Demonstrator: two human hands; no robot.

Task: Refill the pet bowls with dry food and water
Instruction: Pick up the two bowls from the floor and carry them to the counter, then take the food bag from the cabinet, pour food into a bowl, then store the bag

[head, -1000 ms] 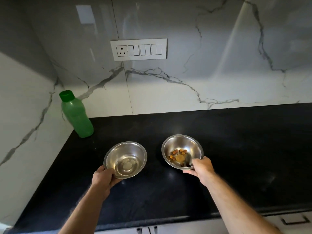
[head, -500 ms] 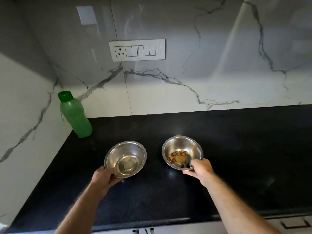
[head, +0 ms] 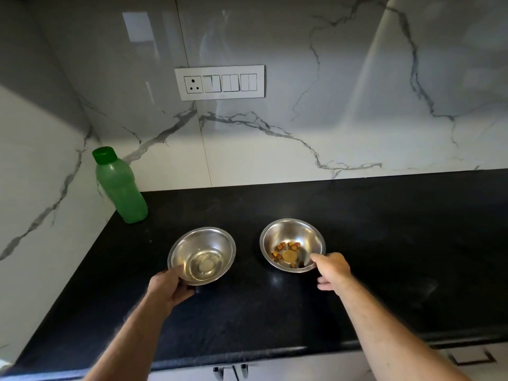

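The left hand (head: 169, 287) has its grip clamped on the near rim of the round polished steel bowl holding a shallow pool of clear water (head: 202, 255), thumb over the lip and fingers curled beneath. The right hand (head: 331, 269) lies with its grip apart, thumb tip at the near rim of the second round steel bowl with a few orange-brown kibble pieces (head: 292, 244), fingers spread loose on the black stone bench (head: 384, 243).

Both bowls sit side by side, just apart, towards the bench's front left. They look thin, stiff and light, with slick curved walls, so the rolled rim is the surest hold; the smooth bench probably lets them slide.

The translucent green plastic bottle with a green screw cap (head: 119, 188) stands upright in the bench's back left corner. If full it is likely heavier; its waisted middle suits a wrap-around hold.
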